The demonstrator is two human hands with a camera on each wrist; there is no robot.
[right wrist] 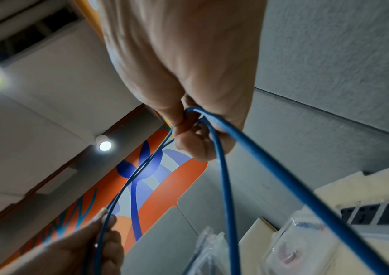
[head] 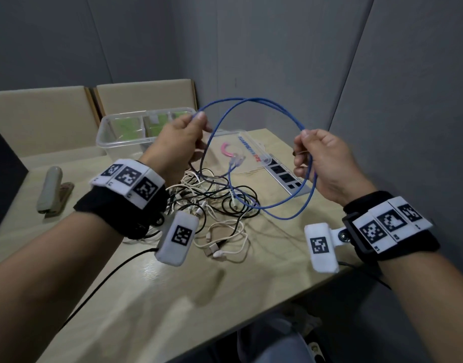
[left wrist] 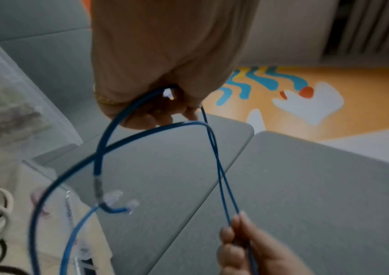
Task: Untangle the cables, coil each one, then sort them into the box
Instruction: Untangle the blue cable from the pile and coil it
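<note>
**Above the table: blue cable held in loops between both hands**

Over the cable pile, both hands are raised off the table (head: 251, 279). Left hand (head: 176, 142) pinches the blue cable (head: 254, 100) at thumb and forefinger, other fingers curled round the strands. Right hand (head: 322, 163) pinches the same cable at the opposite side of the loop, fingers curled in. Two or more loops run between the hands, arching up toward the grey wall panels and sagging down to just above the tabletop on the right.

Clear connectors (head: 237, 162) at the cable's ends dangle inside the loop, between the hands.

Tangled pile (head: 214, 205) of white and black cables lies directly below, near the table middle, with one blue strand running into it.

Clear box (head: 115, 132) sits at the far edge, left of centre, behind the left hand; green inserts show in its compartments. Its lid (head: 248, 150) lies flat beside it, a pink item under it. Power strip (head: 288, 176) lies near the right edge, under the right hand. Stapler (head: 52, 189) sits far left, well apart.

Near edge and front half of the table are bare wood.
</note>
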